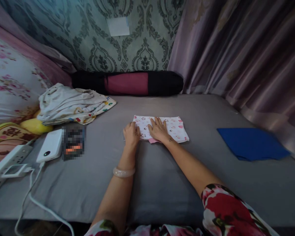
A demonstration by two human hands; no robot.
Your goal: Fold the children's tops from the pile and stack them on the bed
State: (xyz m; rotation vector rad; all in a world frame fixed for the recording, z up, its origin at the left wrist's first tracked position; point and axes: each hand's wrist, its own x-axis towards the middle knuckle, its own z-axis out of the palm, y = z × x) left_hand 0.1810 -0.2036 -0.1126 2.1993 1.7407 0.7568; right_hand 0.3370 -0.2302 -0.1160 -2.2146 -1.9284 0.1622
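A folded white cloth [175, 128] with a pink and brown print lies flat on the grey bed sheet, a bit of pink showing at its near edge. My left hand [131, 133] is closed at the cloth's left end, fingers curled over that edge; the fingertips are partly hidden. Across the middle of the same cloth, my right hand [158, 129] lies flat with its fingers spread. A pale bangle [124, 172] circles my left wrist.
A blue folded piece [252, 143] lies at the right. To the left are crumpled printed fabric [71, 103], a white power bank [49, 146], a blurred-out dark item [73, 143], a power strip [9, 165] and white cables [45, 206]. A long black-and-maroon bolster [126, 83] lines the wall.
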